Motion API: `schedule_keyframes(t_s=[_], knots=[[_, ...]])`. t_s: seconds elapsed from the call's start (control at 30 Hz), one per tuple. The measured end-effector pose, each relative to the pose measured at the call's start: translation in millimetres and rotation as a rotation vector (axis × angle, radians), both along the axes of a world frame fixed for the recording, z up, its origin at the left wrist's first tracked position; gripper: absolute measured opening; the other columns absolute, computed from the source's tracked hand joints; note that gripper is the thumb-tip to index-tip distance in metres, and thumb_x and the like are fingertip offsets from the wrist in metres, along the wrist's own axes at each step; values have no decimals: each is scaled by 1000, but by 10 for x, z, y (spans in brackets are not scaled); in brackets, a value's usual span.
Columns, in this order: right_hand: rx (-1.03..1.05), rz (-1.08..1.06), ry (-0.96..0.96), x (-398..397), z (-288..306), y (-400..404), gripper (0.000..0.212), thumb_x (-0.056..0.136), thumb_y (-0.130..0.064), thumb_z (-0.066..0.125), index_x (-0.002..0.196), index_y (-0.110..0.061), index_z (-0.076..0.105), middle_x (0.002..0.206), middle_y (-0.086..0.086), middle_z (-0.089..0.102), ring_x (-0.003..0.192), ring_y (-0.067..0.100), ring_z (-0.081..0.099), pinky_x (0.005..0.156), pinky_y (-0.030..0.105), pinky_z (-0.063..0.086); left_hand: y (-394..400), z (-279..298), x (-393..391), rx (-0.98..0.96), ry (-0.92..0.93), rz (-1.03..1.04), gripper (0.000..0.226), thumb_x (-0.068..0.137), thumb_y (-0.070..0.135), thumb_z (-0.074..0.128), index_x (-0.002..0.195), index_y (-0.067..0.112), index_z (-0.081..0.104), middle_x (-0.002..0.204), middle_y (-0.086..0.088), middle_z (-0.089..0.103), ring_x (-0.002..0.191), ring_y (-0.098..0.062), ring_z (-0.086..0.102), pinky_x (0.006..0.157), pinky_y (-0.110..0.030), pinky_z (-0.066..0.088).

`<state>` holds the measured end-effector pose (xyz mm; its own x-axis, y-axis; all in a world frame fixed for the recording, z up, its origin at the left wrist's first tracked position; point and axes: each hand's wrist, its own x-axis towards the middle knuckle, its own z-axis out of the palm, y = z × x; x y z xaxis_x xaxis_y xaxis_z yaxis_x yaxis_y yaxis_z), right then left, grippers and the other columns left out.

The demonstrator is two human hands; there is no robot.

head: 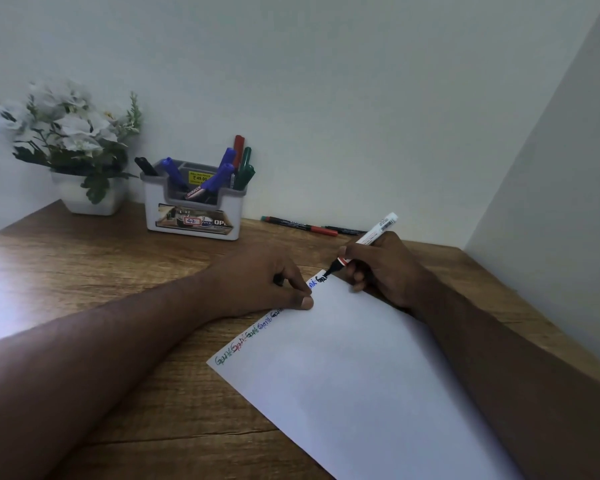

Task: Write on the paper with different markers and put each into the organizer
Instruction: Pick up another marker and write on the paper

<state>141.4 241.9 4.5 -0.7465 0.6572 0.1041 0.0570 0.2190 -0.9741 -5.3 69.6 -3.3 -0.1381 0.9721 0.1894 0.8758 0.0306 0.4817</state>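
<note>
Your left forearm lay nearest the camera, crossing the desk (84,278) toward the paper (378,375). At far left a flower pot (90,199) stood against the wall. Just right of it stood the organizer (193,209), which already held black, blue, red and green markers, caps up.

Your left hand (267,282) rested at the paper's top edge, fingers curled, thumb tip pressing the sheet flat. It appeared to enclose a small dark item, possibly a cap; you could not confirm this.

The paper lay skewed on the desk, with a row of short words in green, red, blue and black along its top edge.

Your right hand (385,268) pinched the marker (364,244) low on its white barrel, near the tip, in a writing grip. The black tip touched the paper at the top corner, at the end of the row.

Behind that hand, loose pens (302,227) lay against the wall, well apart from the organizer.

Handling notes, by judgement:
- Marker: light, rigid, smooth-barrelled. Hold it low for writing; shift to mid-barrel for transfer.
- Paper: thin and limp; it probably slid easily, hence the thumb pressure.
- Cap before storing, or the tip may mark things.
</note>
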Motion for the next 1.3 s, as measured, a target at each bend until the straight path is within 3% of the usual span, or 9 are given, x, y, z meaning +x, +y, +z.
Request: schedule_keyframes(t_s=[0.33, 0.5, 0.7, 0.93, 1.1, 1.3], knots=[[-41, -48, 8, -9, 17, -4, 22, 85, 3, 59, 63, 1, 58, 44, 6, 50, 34, 13, 42, 48, 33, 55, -9, 29, 24, -3, 5, 4, 27, 81, 50, 68, 102, 35, 75, 100, 20, 69, 80, -1, 59, 74, -30, 53], [-18, -34, -9, -15, 5, 4, 21, 84, -1, 63, 64, 0, 61, 51, 7, 52, 39, 13, 44, 48, 31, 53, 2, 32, 19, -16, 13, 3, 29, 80, 52, 67, 103, 35, 74, 103, 18, 70, 82, -3, 60, 77, -36, 54], [-33, -77, 3, -24, 14, 3, 21, 84, 1, 61, 63, 1, 58, 47, 8, 49, 36, 14, 42, 49, 33, 55, -9, 34, 25, -6, 16, 4, 28, 80, 52, 67, 102, 36, 75, 101, 20, 70, 82, -2, 60, 77, -34, 53], [64, 52, -14, 4, 3, -56, 29, 84, 0, 63, 57, -8, 64, 49, 11, 54, 38, 15, 42, 44, 27, 48, -3, 21, 16, 2, 4, 3, 28, 79, 53, 67, 100, 36, 75, 90, 24, 67, 79, -1, 60, 76, -37, 54], [-25, -131, 28, -37, -19, 21, 13, 80, 3, 61, 68, 5, 59, 52, 11, 49, 37, 14, 41, 48, 32, 54, -2, 29, 18, -9, 12, -9, 28, 81, 51, 66, 102, 35, 75, 103, 17, 71, 82, -3, 61, 77, -36, 54], [-38, -86, 51, -33, -30, 3, 11, 83, 1, 62, 75, 9, 61, 54, 14, 51, 39, 15, 41, 53, 33, 56, -6, 24, 22, -2, -13, 4, 27, 80, 51, 68, 100, 34, 75, 92, 21, 69, 78, -2, 60, 76, -34, 53]])
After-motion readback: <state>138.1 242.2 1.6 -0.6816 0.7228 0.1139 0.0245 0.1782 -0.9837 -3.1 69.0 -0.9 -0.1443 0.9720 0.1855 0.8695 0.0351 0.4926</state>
